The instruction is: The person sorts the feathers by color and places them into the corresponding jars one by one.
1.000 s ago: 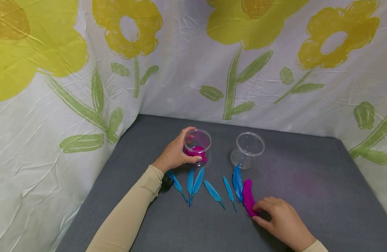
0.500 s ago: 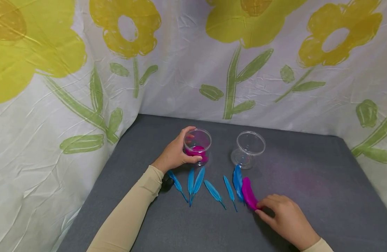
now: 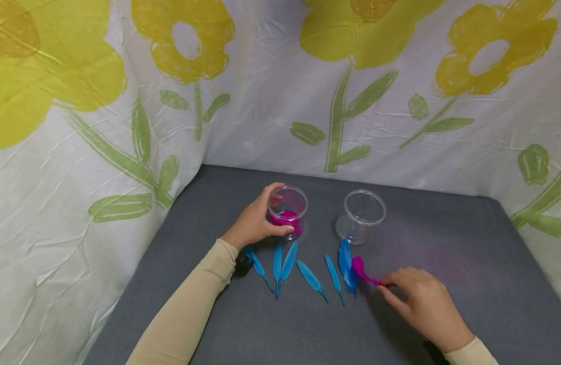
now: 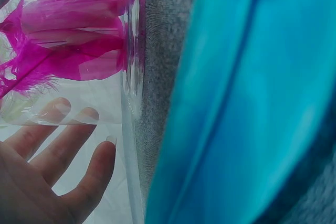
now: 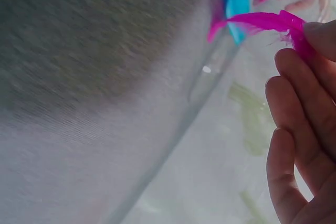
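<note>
My left hand (image 3: 254, 220) grips a clear plastic cup (image 3: 288, 203) from its left side, thumb across the front. Magenta feathers (image 4: 73, 35) lie inside that cup, seen through its wall in the left wrist view. At the right, my right hand (image 3: 422, 301) pinches the end of a magenta feather (image 3: 364, 272) between thumb and forefinger; the other fingers are bent loosely in the right wrist view. The held feather's far end is close to a broad blue feather (image 3: 347, 266); whether they touch I cannot tell.
A second clear cup (image 3: 364, 208) stands to the right of the held one. Several blue feathers (image 3: 309, 275) lie in a row on the grey cloth table (image 3: 244, 329). A flowered curtain (image 3: 262, 101) hangs behind and at the sides.
My right hand has taken the magenta feather's end and raised it up and to the right, turning the feather edge-on. My left hand keeps its grip on the cup.
</note>
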The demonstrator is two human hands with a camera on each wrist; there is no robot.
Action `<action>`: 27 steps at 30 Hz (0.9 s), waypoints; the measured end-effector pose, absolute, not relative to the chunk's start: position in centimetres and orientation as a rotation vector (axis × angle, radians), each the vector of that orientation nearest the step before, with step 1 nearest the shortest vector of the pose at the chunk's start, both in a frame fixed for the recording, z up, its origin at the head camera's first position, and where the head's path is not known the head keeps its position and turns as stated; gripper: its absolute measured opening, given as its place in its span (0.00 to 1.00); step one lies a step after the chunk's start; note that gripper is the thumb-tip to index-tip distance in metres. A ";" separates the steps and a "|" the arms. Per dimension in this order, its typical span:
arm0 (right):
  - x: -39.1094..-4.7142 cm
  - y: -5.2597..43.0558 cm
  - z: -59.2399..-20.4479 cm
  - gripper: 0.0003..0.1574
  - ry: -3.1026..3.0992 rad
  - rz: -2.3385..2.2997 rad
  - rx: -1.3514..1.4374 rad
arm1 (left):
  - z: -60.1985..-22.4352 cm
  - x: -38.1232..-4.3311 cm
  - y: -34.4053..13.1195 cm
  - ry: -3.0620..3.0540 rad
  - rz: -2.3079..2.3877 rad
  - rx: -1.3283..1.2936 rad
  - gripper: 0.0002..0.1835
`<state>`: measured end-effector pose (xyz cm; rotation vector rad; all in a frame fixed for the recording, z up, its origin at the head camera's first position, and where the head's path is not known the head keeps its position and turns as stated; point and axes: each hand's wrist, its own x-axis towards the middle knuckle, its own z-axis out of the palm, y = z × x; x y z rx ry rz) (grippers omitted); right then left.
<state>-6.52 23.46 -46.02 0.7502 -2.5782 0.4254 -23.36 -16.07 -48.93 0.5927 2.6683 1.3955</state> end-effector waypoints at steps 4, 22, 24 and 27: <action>-7.2 23.3 -45.2 0.13 -2.549 0.439 0.768 | -48.8 -23.3 -16.2 2.659 1.404 0.589 0.61; -10.1 19.1 -42.9 0.14 -2.469 0.469 0.899 | -49.1 -23.3 -16.3 2.650 1.416 0.599 0.60; -10.5 18.5 -42.5 0.15 -2.446 0.479 0.917 | -49.1 -23.4 -16.3 2.655 1.413 0.599 0.60; -11.0 17.7 -42.0 0.17 -2.414 0.491 0.942 | -49.1 -23.5 -16.2 2.656 1.414 0.605 0.60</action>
